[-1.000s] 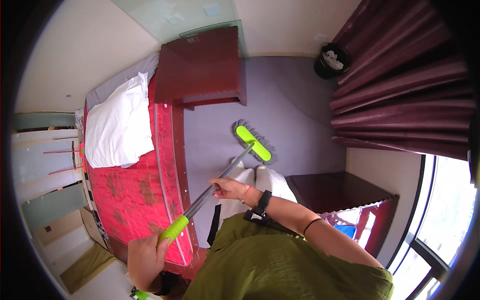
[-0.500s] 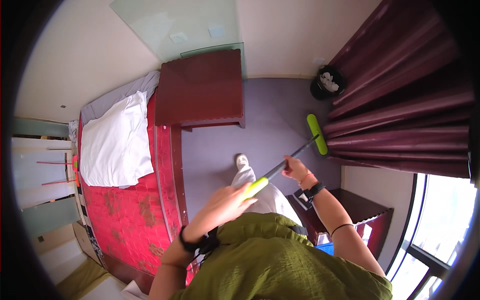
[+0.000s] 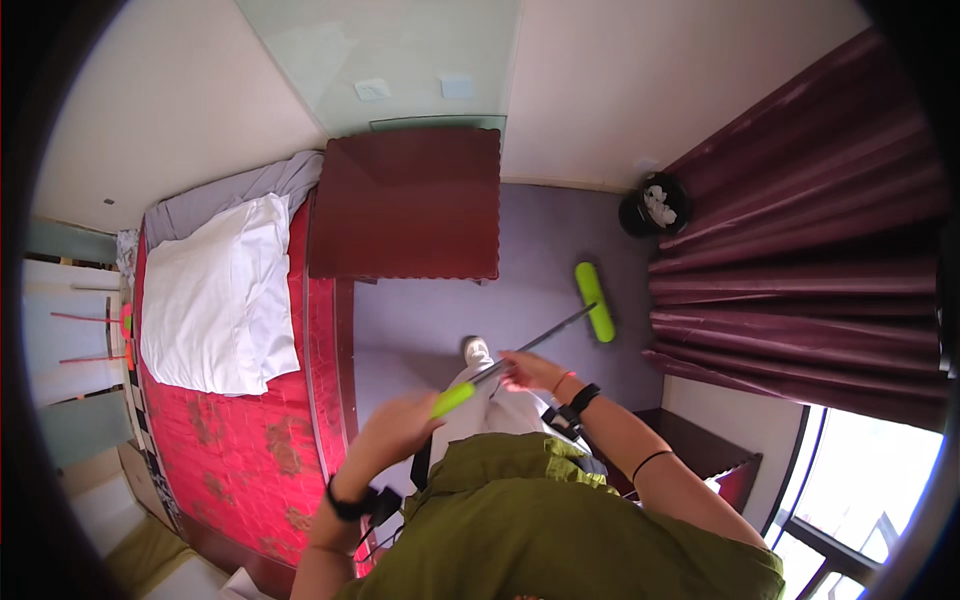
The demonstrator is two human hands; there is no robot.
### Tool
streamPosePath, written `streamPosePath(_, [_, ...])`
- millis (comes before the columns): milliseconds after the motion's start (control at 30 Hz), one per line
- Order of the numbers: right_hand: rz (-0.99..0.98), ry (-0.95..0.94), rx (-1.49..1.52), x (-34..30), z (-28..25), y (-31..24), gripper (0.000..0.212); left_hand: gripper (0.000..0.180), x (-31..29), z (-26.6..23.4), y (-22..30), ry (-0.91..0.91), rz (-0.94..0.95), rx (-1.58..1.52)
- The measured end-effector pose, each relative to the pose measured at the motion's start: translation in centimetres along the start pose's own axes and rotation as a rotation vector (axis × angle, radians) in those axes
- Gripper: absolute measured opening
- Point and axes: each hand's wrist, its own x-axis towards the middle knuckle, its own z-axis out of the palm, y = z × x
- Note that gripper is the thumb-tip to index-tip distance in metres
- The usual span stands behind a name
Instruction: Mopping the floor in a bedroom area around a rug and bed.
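A mop [image 3: 560,326] with a dark pole, a lime-green grip and a long lime-green head [image 3: 596,302] slants across the floor ahead of me. My left hand [image 3: 398,428] is closed round the green grip at the near end. Further along, my right hand [image 3: 528,371] holds the dark pole. The mop head rests on the grey floor [image 3: 430,312], to the left of the curtain and apart from it. My shoe [image 3: 477,351] stands just beyond the pole, left of my right hand.
A dark red cabinet [image 3: 408,205] stands ahead, beside a bed [image 3: 240,440] with a white pillow [image 3: 220,300]. A black bin [image 3: 640,214] with white paper sits by the maroon curtain [image 3: 800,250]. Another dark cabinet [image 3: 690,445] is at right, near the window [image 3: 870,490].
Both hands have pulled the mop left and toward me. Its head has moved away from the curtain's edge. My view has also shifted slightly.
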Motion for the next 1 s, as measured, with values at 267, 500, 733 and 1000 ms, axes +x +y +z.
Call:
streamPosePath(267, [0.060,-0.115,-0.197,1.5,5.9,-0.5,0.028,0.038,-10.0,-9.2,5.8,0.008,-0.161,0.268])
streamPosePath(500, [0.040,-0.030,-0.240,-0.8,5.9,-3.5,0.017,0.038,-10.1,-8.5,5.1,0.091,-0.171,0.165])
streamPosePath(733, [-0.169,0.136,-0.141,-0.2,0.8,-11.5,0.023,0.030,-1.6,-2.4,5.6,0.243,-0.213,-0.065])
streamPosePath(1000, [-0.378,0.596,-0.641,1.0,-3.3,-14.2,0.009,0.041,8.1,5.2,6.4,0.234,-0.224,-0.106])
